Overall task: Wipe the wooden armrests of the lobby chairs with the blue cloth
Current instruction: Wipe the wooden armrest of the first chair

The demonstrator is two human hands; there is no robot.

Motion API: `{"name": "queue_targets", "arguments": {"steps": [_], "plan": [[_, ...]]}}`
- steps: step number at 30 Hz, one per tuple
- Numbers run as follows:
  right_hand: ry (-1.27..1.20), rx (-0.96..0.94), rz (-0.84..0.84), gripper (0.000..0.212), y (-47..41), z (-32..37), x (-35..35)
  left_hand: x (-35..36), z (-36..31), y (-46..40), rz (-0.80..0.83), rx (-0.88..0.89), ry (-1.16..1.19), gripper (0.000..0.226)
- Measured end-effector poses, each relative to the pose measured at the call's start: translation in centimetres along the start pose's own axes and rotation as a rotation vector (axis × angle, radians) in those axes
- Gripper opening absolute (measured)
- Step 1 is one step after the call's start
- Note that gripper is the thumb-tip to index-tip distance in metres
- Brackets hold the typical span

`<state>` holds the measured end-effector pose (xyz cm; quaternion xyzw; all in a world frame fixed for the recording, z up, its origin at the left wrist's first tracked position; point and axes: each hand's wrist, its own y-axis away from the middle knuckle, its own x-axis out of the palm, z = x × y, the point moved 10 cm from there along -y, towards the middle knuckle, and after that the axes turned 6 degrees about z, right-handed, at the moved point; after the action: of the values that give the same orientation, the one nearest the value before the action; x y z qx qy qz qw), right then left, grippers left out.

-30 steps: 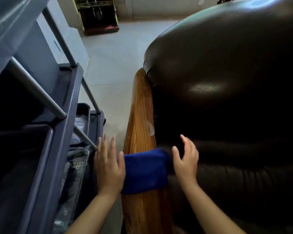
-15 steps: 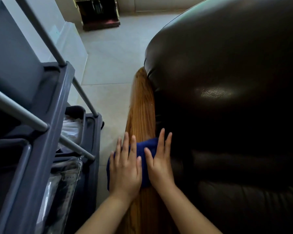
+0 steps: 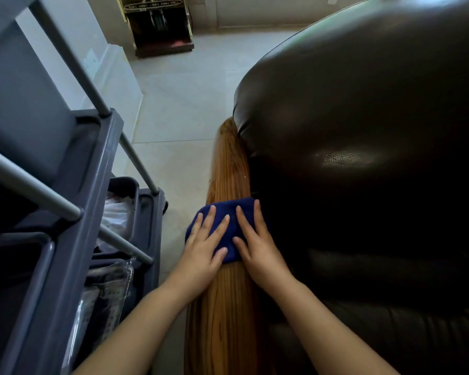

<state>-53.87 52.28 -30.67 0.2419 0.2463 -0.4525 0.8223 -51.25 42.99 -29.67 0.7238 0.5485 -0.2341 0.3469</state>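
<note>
Wooden armrest: blue cloth pushed farther up; both hands flat.

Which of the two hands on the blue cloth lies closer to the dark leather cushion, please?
The right hand: it presses the blue cloth on the wooden armrest's cushion side, whereas the left hand is toward the grey cart.

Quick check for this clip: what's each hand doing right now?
Left hand: open, fingers spread, pressed flat on the blue cloth over the wooden armrest.
Right hand: open, flat on the same cloth, no grip closed around it.
</note>
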Motion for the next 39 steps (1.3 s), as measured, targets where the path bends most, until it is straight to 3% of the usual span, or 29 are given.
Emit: {"name": "queue_targets", "arguments": {"steps": [8,15,19,27,34,39], "plan": [[0.05,0.075,0.016,0.061,-6.4,0.4,-4.1,-3.7,-0.1,-6.8,0.062,-0.044,-0.009,0.071],[0.273,0.17,-0.055,0.053,-10.3,0.6,-5.0,-5.0,0.1,-11.4,0.199,-0.078,-0.047,0.072],[0.26,0.157,-0.133,0.048,-10.3,0.6,-5.0,-5.8,0.0,-11.6,0.115,-0.042,0.027,0.067],[0.142,0.006,-0.125,0.051,-5.8,2.1,-5.1,-6.9,-0.1,-7.5,-0.065,-0.016,-0.112,0.056],[0.289,0.077,-0.065,0.044,2.3,2.9,-2.5,-3.4,-0.9,0.2,0.001,-0.088,-0.174,0.051],[0.376,0.155,0.146,0.032,6.0,4.5,-2.1,-1.4,-2.4,6.1,0.135,-0.204,-0.119,0.042]]}}
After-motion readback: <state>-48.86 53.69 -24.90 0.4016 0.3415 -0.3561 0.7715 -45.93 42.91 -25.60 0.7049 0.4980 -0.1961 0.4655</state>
